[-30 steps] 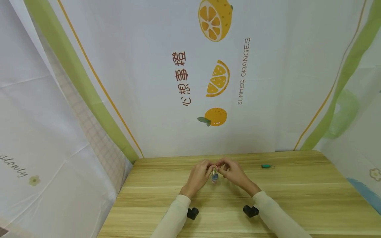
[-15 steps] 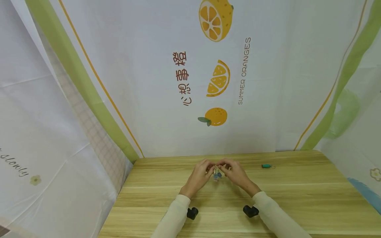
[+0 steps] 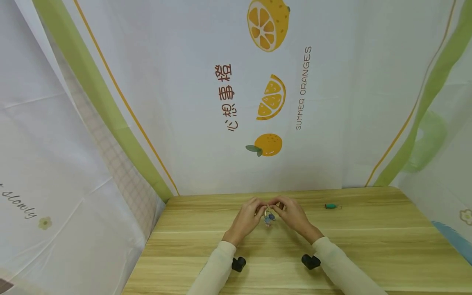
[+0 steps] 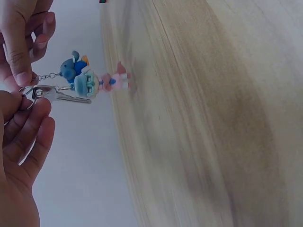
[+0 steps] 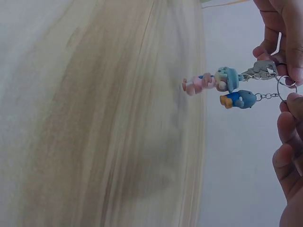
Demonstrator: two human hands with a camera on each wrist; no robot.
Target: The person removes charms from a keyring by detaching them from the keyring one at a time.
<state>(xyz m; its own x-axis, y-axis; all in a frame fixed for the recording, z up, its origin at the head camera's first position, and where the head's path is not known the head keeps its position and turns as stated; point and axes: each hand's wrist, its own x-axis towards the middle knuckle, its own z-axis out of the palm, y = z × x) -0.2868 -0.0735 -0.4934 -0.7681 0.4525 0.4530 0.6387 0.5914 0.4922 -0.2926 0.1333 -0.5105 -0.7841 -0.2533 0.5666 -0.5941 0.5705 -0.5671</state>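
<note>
Right now both hands meet above the far middle of the wooden table (image 3: pixel 368 246), just short of its back edge. The left hand (image 3: pixel 248 217) and the right hand (image 3: pixel 293 216) each pinch the key ring (image 5: pixel 287 81) with curled fingers. From it dangle a key (image 4: pixel 66 96) and two small figure charms (image 4: pixel 87 80) (one blue, one pink). A small green thing (image 3: pixel 330 206) lies near the back edge, off to the right.

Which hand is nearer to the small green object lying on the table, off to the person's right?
Right. The right hand is on the same side as the green object, though well apart from it; the left hand is farther away, beyond the keychain both hands pinch.
</note>
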